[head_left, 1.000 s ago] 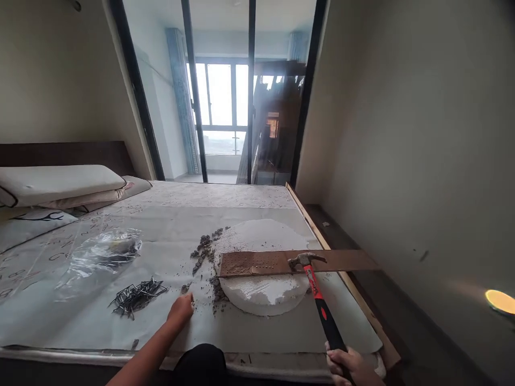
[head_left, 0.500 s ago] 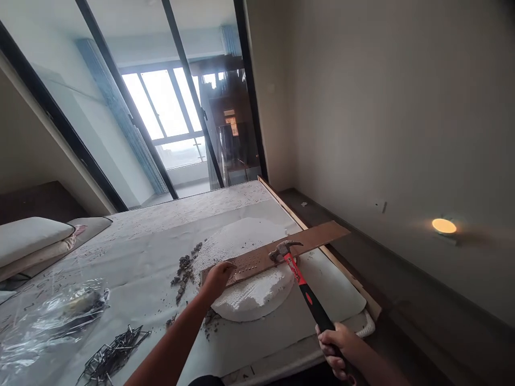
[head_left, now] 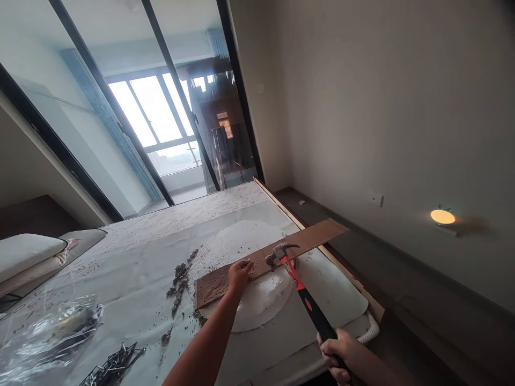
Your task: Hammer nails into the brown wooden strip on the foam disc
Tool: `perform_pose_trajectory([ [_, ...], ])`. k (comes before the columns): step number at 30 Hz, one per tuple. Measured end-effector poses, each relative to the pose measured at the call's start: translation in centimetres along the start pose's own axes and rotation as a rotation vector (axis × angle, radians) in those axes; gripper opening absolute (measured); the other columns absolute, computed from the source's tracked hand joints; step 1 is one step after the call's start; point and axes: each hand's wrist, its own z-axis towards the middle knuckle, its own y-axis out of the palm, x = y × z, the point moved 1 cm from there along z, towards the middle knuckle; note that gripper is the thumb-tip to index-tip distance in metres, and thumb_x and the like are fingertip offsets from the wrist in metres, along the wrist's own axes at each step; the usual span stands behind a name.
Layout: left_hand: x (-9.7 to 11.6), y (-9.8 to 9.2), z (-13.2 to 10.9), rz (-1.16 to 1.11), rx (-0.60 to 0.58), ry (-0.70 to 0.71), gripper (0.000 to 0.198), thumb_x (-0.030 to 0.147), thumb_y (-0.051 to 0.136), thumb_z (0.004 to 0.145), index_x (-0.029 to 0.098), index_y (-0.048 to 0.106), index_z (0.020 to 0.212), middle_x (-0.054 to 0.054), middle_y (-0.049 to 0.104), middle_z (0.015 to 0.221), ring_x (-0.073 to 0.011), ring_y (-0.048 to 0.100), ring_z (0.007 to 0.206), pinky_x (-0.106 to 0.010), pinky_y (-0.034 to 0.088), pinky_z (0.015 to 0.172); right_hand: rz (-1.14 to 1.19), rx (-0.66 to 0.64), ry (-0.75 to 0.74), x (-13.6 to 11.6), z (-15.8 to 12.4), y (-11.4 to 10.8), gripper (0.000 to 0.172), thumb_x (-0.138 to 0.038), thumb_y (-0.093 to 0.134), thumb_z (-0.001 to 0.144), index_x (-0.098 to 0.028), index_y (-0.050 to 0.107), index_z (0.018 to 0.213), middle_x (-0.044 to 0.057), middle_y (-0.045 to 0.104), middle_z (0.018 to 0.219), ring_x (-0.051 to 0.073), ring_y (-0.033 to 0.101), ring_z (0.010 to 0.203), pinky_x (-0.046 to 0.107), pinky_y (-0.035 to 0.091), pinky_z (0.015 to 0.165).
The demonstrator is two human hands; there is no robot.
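Observation:
My right hand (head_left: 337, 354) grips the black lower handle of a claw hammer (head_left: 300, 287) with a red upper shaft. The hammer's head hangs over or rests on a long brown board (head_left: 301, 242); I cannot tell which. My left hand (head_left: 240, 273) is on the board, thumb and fingertips pinched together just left of the hammer head. Whatever is between those fingertips is too small to make out. Many small holes dot the board's left end. Beneath it lies a white round slab (head_left: 257, 310), its surface partly rough. The board's right end juts past the bed's edge.
A pile of dark nails (head_left: 115, 365) lies at lower left, near a clear plastic bag (head_left: 60, 332). Grey crumbs (head_left: 178, 281) lie left of the slab. A wooden rail (head_left: 277, 202) edges the bed surface at right. Folded bedding (head_left: 30, 254) sits far left.
My left hand has moved right along the board from its left end, closer to the hammer head. The hammer is still in my right hand, and the view has shifted slightly.

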Motion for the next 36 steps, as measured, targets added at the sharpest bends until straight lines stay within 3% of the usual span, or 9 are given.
perform_pose_trajectory([
  [13, -0.3, 0.3, -0.1, 0.071, 0.014, 0.052, 0.039, 0.050, 0.054, 0.070, 0.015, 0.070, 0.074, -0.005, 0.066, 0.062, -0.0179, 0.060, 0.059, -0.025, 0.041, 0.052, -0.006, 0.053, 0.001, -0.4, -0.3, 0.2, 0.021, -0.031, 0.046, 0.051, -0.023, 0.032, 0.064, -0.013, 0.035, 0.039, 0.002, 0.024, 0.026, 0.017, 0.016, 0.029],
  [20, 0.0, 0.5, -0.6, 0.162, 0.070, 0.097, 0.023, 0.035, 0.055, 0.072, 0.017, 0.069, 0.070, -0.004, 0.067, 0.072, -0.0159, 0.059, 0.068, -0.024, 0.039, 0.060, -0.085, 0.119, 0.016, 0.2, -0.2, -0.3, 0.024, -0.034, 0.046, 0.052, -0.024, 0.033, 0.069, -0.013, 0.035, 0.040, 0.003, 0.022, 0.026, 0.017, 0.018, 0.030],
  [30, -0.9, 1.3, -0.9, 0.205, 0.055, 0.119, 0.019, 0.027, 0.055, 0.075, 0.015, 0.067, 0.067, -0.003, 0.066, 0.069, -0.0126, 0.055, 0.066, -0.021, 0.031, 0.059, -0.561, 0.302, 0.001, -1.9, -1.1, 0.0, 0.017, -0.031, 0.052, 0.060, -0.022, 0.040, 0.067, -0.011, 0.029, 0.040, 0.006, 0.028, 0.033, 0.019, 0.021, 0.036],
  [36, -1.0, 1.1, -1.6, 0.207, 0.045, 0.061, 0.016, 0.028, 0.056, 0.074, 0.018, 0.069, 0.070, -0.004, 0.067, 0.075, -0.0137, 0.056, 0.069, -0.021, 0.029, 0.057, -0.769, 0.305, -0.116, -5.6, -3.1, 0.6, 0.014, -0.033, 0.054, 0.066, -0.020, 0.047, 0.068, -0.007, 0.036, 0.044, 0.008, 0.035, 0.039, 0.021, 0.028, 0.040],
])
